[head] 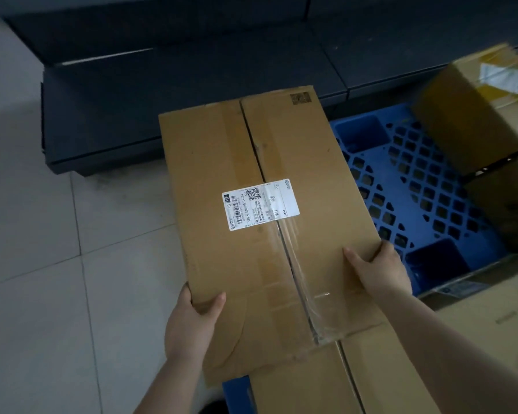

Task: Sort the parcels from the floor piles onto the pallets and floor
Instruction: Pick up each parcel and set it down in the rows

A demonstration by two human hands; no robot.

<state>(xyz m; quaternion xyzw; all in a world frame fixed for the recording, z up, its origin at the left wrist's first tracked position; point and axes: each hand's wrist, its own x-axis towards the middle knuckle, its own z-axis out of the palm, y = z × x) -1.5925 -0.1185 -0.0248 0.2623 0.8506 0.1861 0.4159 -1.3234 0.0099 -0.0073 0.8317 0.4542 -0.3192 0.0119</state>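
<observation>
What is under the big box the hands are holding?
Under the big box, another cardboard box and the blue pallet show at its edges. The middle is covered.

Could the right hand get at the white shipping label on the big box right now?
Probably not as things stand. The right hand is busy gripping the big box's right edge, and the left hand grips the other side. The white label lies uncovered on top, but reaching it means letting go.

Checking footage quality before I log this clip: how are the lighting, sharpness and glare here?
Head view: dim, bluish light overall; the held box and its label are fairly sharp; the boxes at right are smeared by blur; clear tape shows mild glare; wide-angle bending curves the blue pallet edges.
</observation>
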